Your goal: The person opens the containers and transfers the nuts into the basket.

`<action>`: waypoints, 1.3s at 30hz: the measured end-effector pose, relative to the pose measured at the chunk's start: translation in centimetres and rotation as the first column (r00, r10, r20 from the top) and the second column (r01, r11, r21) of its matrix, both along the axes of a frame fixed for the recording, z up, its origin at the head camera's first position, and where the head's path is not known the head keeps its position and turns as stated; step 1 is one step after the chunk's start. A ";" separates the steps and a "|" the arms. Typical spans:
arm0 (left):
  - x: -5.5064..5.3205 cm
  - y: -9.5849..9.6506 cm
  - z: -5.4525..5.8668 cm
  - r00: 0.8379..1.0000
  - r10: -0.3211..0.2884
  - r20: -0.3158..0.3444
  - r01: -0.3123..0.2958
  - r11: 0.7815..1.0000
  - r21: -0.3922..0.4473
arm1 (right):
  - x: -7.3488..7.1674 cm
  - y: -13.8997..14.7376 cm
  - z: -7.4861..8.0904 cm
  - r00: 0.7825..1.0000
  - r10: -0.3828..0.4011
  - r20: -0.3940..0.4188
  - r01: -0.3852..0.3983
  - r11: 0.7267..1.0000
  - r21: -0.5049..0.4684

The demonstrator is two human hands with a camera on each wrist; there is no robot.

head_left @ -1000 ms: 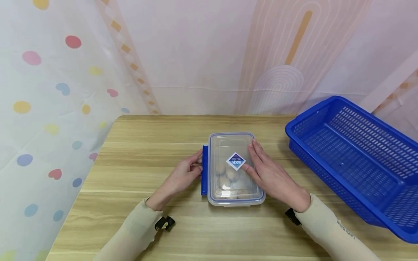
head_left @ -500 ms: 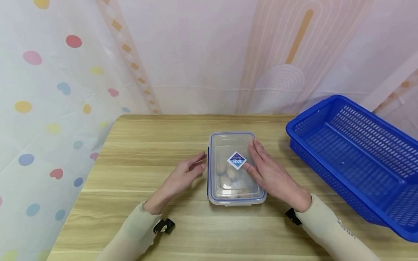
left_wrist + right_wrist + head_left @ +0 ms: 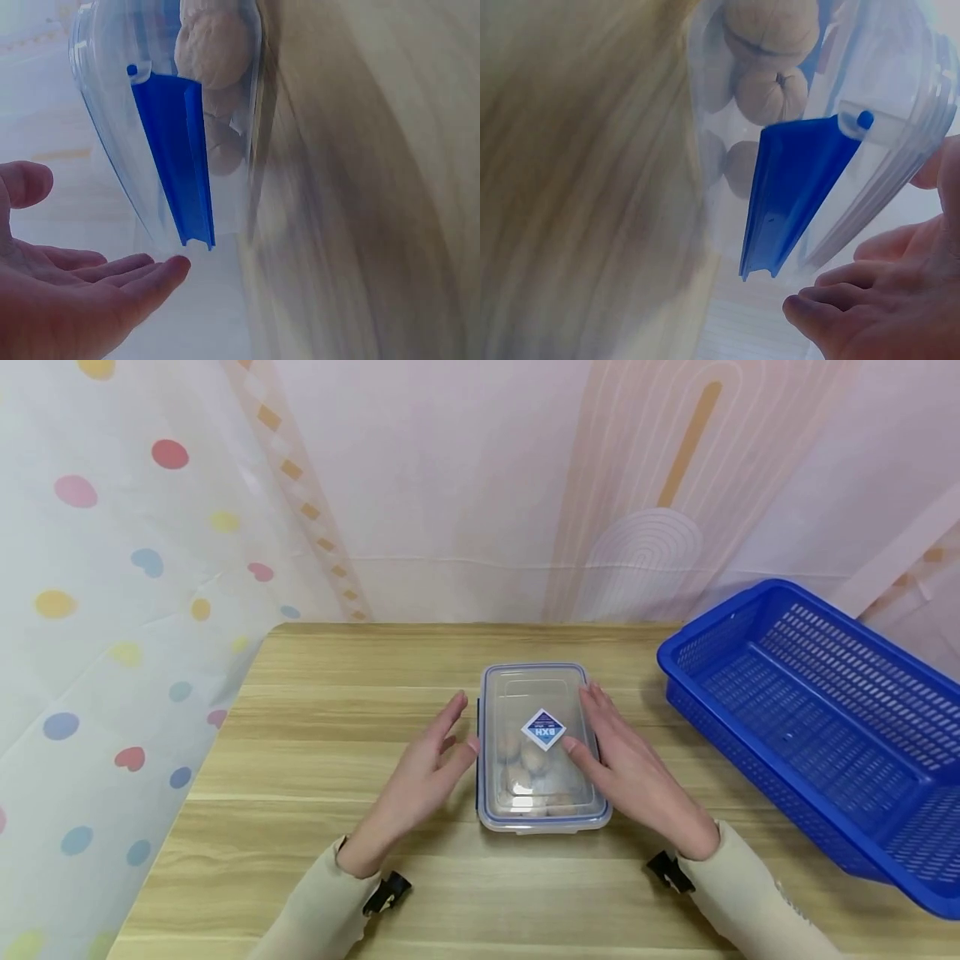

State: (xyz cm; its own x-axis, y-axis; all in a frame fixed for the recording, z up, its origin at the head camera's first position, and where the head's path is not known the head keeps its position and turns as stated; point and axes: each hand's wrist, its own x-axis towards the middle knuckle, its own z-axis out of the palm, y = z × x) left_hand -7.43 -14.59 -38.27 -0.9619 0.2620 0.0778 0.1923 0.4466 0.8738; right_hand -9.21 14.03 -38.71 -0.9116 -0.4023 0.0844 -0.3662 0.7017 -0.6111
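Observation:
A clear plastic food container (image 3: pixel 538 687) with a transparent lid lies on the wooden table, a diamond-shaped label (image 3: pixel 543 729) on top. Through its wall show several walnuts (image 3: pixel 771 96). My left hand (image 3: pixel 416 781) is beside the container's left side, fingers extended, thumb near the lid's edge. In the left wrist view the blue latch (image 3: pixel 176 157) on that side hangs down along the wall, above the fingertips. My right hand (image 3: pixel 645 777) is at the right edge, fingers extended and thumb over the lid. Another blue latch (image 3: pixel 795 191) slants down on that side.
A large blue perforated basket (image 3: pixel 787 760) stands at the table's right. A patterned cloth (image 3: pixel 450 485) hangs behind the table (image 3: pixel 337 685) and along its left side.
The left latch, sticking out a second ago, has folded down against the container. My left hand has come off it and its fingers have spread; my right hand has shifted slightly.

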 end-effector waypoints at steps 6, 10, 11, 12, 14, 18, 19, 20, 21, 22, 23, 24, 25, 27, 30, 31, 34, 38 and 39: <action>0.8 0.7 0.0 0.998 0.020 -0.064 -0.030 0.986 -0.163 | 0.8 0.5 0.0 0.999 -0.037 0.006 0.038 0.998 -0.059; 1.0 1.0 -0.1 0.998 0.008 -0.057 -0.020 0.978 -0.207 | 1.2 1.0 0.1 0.997 -0.057 0.044 0.060 0.996 -0.071; 1.0 1.1 -0.1 0.999 0.004 -0.048 -0.014 0.977 -0.212 | 1.3 1.2 0.1 0.997 -0.060 0.052 0.064 0.995 -0.070; 1.0 1.2 -0.2 0.999 -0.003 -0.040 -0.006 0.976 -0.216 | 1.3 1.3 0.1 0.997 -0.060 0.056 0.064 0.995 -0.073; 1.1 1.3 -0.2 1.000 -0.012 -0.019 0.008 0.975 -0.223 | 1.4 1.4 0.0 0.996 -0.060 0.064 0.064 0.995 -0.075; 1.0 1.4 -0.4 0.999 -0.033 0.014 0.035 0.970 -0.242 | 1.4 1.5 -0.2 0.996 -0.051 0.076 0.057 0.995 -0.079; 1.0 1.5 -0.5 0.999 -0.036 0.019 0.040 0.969 -0.246 | 1.4 1.5 -0.2 0.996 -0.049 0.078 0.055 0.995 -0.079; 1.0 1.5 -0.5 0.999 -0.042 0.017 0.044 0.968 -0.245 | 1.4 1.4 -0.3 0.996 -0.045 0.078 0.052 0.996 -0.079; 0.9 1.5 -0.5 0.999 -0.044 0.019 0.047 0.967 -0.249 | 1.4 1.4 -0.3 0.996 -0.043 0.081 0.049 0.996 -0.079; 0.9 1.5 -0.6 0.999 -0.046 0.018 0.049 0.967 -0.250 | 1.5 1.3 -0.3 0.996 -0.042 0.085 0.048 0.996 -0.078; 0.9 1.5 -0.6 0.999 -0.048 0.017 0.051 0.967 -0.249 | 1.5 1.3 -0.3 0.995 -0.041 0.091 0.048 0.996 -0.077; 0.9 1.6 -0.6 0.999 -0.050 0.015 0.052 0.967 -0.251 | 1.5 1.2 -0.3 0.994 -0.041 0.097 0.049 0.996 -0.074; 0.8 1.6 -0.6 0.999 -0.052 0.016 0.055 0.966 -0.252 | 1.5 1.2 -0.4 0.994 -0.042 0.103 0.049 0.996 -0.073; 0.8 1.6 -0.6 0.998 -0.056 0.017 0.058 0.965 -0.254 | 1.6 1.1 -0.4 0.993 -0.041 0.113 0.050 0.996 -0.074; 0.8 1.7 -0.5 0.998 -0.059 0.018 0.062 0.966 -0.251 | 1.6 1.1 -0.5 0.993 -0.039 0.114 0.047 0.996 -0.076; 0.7 1.7 -0.6 0.998 -0.061 0.019 0.064 0.966 -0.250 | 1.6 1.1 -0.5 0.993 -0.037 0.113 0.046 0.996 -0.077; 0.7 1.7 -0.5 0.998 -0.064 0.022 0.068 0.966 -0.250 | 1.7 1.1 -0.4 0.993 -0.039 0.114 0.048 0.996 -0.078; 0.6 1.7 -0.5 0.997 -0.067 0.026 0.072 0.965 -0.254 | 1.7 1.1 -0.4 0.993 -0.040 0.112 0.049 0.996 -0.075; 0.6 1.7 -0.5 0.997 -0.067 0.027 0.072 0.964 -0.254 | 1.7 1.1 -0.4 0.993 -0.038 0.110 0.046 0.996 -0.075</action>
State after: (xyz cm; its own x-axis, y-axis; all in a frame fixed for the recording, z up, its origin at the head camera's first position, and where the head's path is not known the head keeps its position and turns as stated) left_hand -6.81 -12.85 -38.72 -0.9413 0.3372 -0.0171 0.2163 0.6412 0.7362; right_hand -7.54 15.11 -39.15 -0.9330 -0.3596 0.0135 -0.2660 0.6640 -0.6988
